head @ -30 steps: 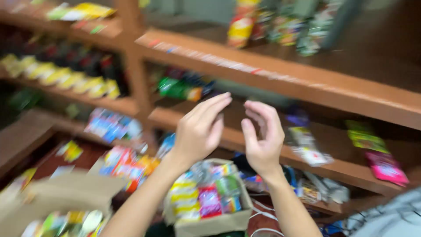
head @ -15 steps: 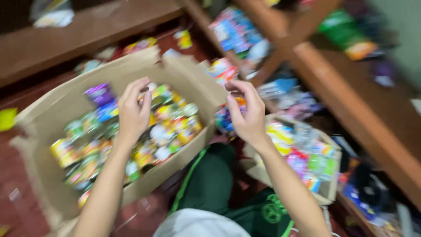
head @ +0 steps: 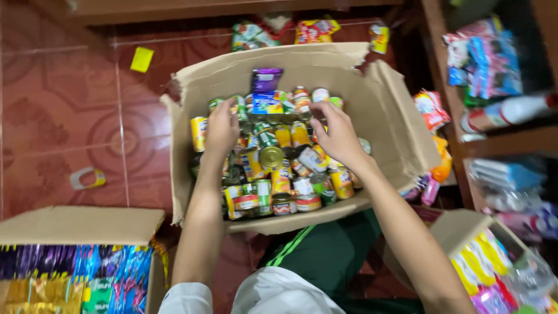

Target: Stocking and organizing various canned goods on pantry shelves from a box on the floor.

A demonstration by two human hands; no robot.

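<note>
An open cardboard box (head: pixel 383 110) on the red tiled floor is full of small tins (head: pixel 273 168) with yellow, green and red labels. A purple packet (head: pixel 266 79) lies on the tins at the back. My left hand (head: pixel 221 129) reaches into the left side of the box, fingers bent down among the tins. My right hand (head: pixel 336 135) reaches into the right side, its fingers curled over the tins. Whether either hand grips a tin is hidden by the hands themselves.
A second cardboard box (head: pixel 75 227) at lower left holds shiny packets. A third box (head: pixel 494 261) with colourful packs sits at lower right. Wooden shelves (head: pixel 505 139) with goods stand on the right. Snack packets (head: pixel 314 29) lie beyond the box. My green trouser knee (head: pixel 325 256) is below it.
The view swung from the shelves down to the floor. Both hands, held up in front of the shelves a second ago, have gone down into the box of tins.
</note>
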